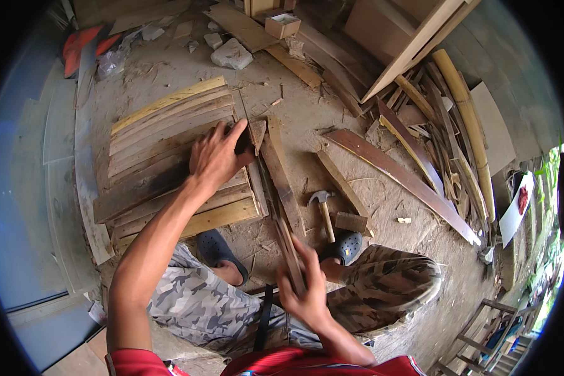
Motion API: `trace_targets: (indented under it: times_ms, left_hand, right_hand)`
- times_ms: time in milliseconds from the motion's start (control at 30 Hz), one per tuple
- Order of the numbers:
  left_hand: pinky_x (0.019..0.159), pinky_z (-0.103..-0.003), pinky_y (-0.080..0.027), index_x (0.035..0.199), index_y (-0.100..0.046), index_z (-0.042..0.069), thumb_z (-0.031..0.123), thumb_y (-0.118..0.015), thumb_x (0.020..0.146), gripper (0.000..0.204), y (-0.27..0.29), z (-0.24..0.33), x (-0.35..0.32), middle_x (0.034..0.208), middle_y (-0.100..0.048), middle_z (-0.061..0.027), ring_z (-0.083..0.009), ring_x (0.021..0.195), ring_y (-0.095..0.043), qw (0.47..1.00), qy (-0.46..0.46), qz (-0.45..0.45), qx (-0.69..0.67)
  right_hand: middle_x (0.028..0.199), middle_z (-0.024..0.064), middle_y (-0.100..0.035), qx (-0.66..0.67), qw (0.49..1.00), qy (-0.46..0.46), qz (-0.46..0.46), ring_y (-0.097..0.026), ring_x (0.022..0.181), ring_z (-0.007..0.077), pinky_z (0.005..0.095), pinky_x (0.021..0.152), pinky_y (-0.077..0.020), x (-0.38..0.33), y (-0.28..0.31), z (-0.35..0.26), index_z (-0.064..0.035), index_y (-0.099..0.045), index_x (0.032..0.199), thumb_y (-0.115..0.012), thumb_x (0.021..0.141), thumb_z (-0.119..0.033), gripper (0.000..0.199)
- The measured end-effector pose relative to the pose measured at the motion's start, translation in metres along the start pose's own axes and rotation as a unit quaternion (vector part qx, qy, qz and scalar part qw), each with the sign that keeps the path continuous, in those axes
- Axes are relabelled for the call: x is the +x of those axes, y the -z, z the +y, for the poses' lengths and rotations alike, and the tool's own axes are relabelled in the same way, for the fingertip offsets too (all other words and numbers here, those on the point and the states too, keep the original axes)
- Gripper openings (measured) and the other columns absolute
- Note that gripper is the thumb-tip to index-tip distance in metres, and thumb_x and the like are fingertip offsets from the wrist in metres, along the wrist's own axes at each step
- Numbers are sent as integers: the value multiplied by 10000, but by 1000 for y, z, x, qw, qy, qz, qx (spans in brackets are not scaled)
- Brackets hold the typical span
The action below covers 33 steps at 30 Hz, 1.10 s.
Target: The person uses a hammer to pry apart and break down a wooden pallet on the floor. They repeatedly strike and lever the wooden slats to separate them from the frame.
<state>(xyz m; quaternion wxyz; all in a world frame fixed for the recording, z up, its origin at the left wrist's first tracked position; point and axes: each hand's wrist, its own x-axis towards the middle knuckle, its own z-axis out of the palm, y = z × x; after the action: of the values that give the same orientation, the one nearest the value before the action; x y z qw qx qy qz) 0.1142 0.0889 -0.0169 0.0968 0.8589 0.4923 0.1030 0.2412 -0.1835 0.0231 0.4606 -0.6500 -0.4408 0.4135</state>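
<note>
Long wooden piece just right of slatted wood panel; right hand wrapped tight round its near end. Left hand: fingers part-curled, gripping dark plank across panel. Small box beyond, contents unclear.

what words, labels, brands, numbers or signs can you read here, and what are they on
There are none that can be read.
Right clog: a small yellow mark, too small to read.
White sheet: a dark red shape, no words I can make out.
Hammer: no text visible.
Strip: no text visible.
</note>
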Motion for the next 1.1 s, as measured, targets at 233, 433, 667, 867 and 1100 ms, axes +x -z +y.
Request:
trace_targets:
  times_ms: [233, 433, 667, 867, 1100]
  left_hand:
    - [1041, -596, -406, 1500, -422, 230, 435, -733, 856, 744, -3, 0, -1, 1461, -449, -272, -458, 1249, -540, 1000, 12, 0, 3]
    - [1056, -610, -393, 1511, -408, 237, 462, -716, 865, 751, -5, -3, -2, 1484, -422, -290, -471, 1264, -527, 1000, 27, -7, 0]
    - [1047, -603, -406, 1506, -415, 226, 474, -706, 869, 743, -1, 3, 2, 1455, -451, -284, -460, 1229, -551, 1000, 10, -12, -2]
    - [1036, -597, -412, 1485, -437, 209, 394, -736, 866, 712, -2, -2, 0, 1444, -479, -249, -434, 1244, -547, 1000, 17, 5, 0]
    - [1075, -594, -377, 1487, -433, 211, 388, -742, 856, 725, 1, 2, 3, 1461, -459, -269, -448, 1277, -519, 999, 30, -29, -23]
  right_hand:
    - [793, 132, -698, -27, 999, 21, 12, -703, 659, 217, 317, 654, -540, 5, 6, -17, -25, -382, 1448, -613, 834, 14, 657]
    - [784, 149, -686, -27, 1000, 0, 4, -706, 667, 238, 334, 617, -531, 18, -6, -11, -26, -380, 1446, -609, 857, 18, 634]
    - [933, 201, -709, -36, 998, 40, 21, -722, 722, 265, 347, 653, -543, -17, 8, -12, -2, -384, 1439, -615, 853, 24, 631]
    - [829, 218, -693, -18, 1000, 12, 2, -722, 748, 348, 379, 664, -550, 37, -5, -20, -30, -355, 1456, -606, 845, 24, 663]
    - [902, 127, -685, -10, 999, 31, -10, -666, 726, 171, 283, 661, -524, -29, 22, -19, 10, -370, 1453, -581, 845, 27, 644]
